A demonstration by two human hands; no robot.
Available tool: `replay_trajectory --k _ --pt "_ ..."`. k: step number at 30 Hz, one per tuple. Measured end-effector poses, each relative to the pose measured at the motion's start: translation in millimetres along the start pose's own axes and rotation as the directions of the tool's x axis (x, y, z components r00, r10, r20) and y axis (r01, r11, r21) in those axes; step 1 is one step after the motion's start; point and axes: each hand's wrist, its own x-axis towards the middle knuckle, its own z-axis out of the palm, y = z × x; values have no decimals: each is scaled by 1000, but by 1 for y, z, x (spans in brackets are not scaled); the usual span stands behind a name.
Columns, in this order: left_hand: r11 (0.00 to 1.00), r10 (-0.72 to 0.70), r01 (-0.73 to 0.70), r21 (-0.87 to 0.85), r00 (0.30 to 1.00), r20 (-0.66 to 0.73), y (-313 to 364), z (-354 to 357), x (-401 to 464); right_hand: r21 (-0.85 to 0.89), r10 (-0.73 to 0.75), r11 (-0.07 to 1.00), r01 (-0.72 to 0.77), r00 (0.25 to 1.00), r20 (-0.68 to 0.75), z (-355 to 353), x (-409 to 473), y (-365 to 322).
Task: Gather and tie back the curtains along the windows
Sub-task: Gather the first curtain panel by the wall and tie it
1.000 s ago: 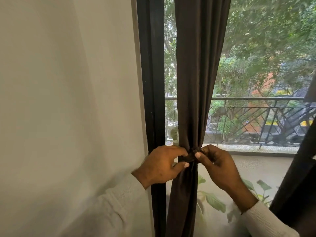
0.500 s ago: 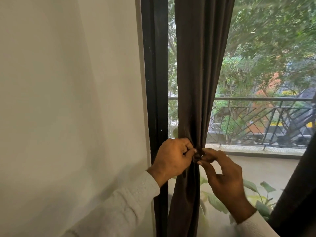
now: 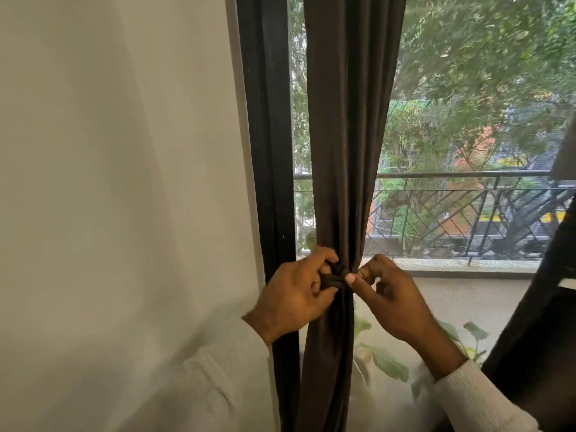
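So the curtain [image 3: 346, 135] is bunched into one narrow column right beside the black frame [image 3: 268, 151], cinched at about sill height by a dark tie [image 3: 335, 280] wrapped around it. Makes sense to pinch it there: above the tie the folds fan out toward the top, below they hang straight, so the glass to the right stays open to the railing [image 3: 452, 201] and trees outside.

Left hand [image 3: 296, 294] has its fingers curled around the tie from the frame side, looks like it's holding the wrap tight so it doesn't slacken. Right hand [image 3: 386, 294] comes in from the window side, thumb and forefinger pinched at the same spot, other fingers loosely bent. My guess is it's tucking or fastening the end, though the fastening itself is too dark to make out.

Another dark curtain [image 3: 542, 307] hangs at the far right edge; can't tell if that one's tied.
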Motion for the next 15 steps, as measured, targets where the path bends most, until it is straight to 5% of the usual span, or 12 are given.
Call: replay_trajectory --k 2,5,11,15 --pt "967 155 -141 212 986 -53 1 2 -3 -4 2 1000 -2 1000 12 1 5 -3" --pt "920 294 -261 291 953 -74 -11 5 -3 -6 -13 1000 14 999 32 0 9 -4" --pt "974 149 -150 169 989 18 -15 -3 -2 43 -51 998 45 987 151 -3 13 0" --pt "995 24 0 -97 971 239 -18 -11 5 75 -23 997 13 990 141 1 18 0"
